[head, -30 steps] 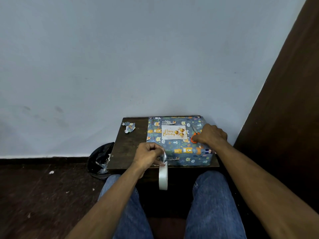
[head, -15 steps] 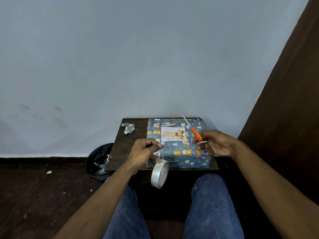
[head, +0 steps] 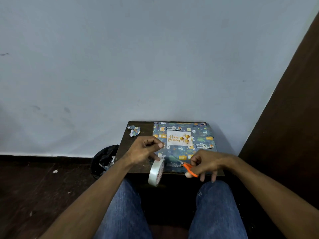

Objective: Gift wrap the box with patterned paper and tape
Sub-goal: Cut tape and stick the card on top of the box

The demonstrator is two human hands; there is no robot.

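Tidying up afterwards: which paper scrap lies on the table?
The patterned scrap at the table's far-left corner; the white scrap lies on the floor.

Looking like plain room corner in home: bare pale blue painted wall (head: pixel 138 57) meeting dark brown floor (head: pixel 34 187), small dark wooden table (head: pixel 124 152) sitting against it, black bin bag (head: pixel 103 157) slumping beside.
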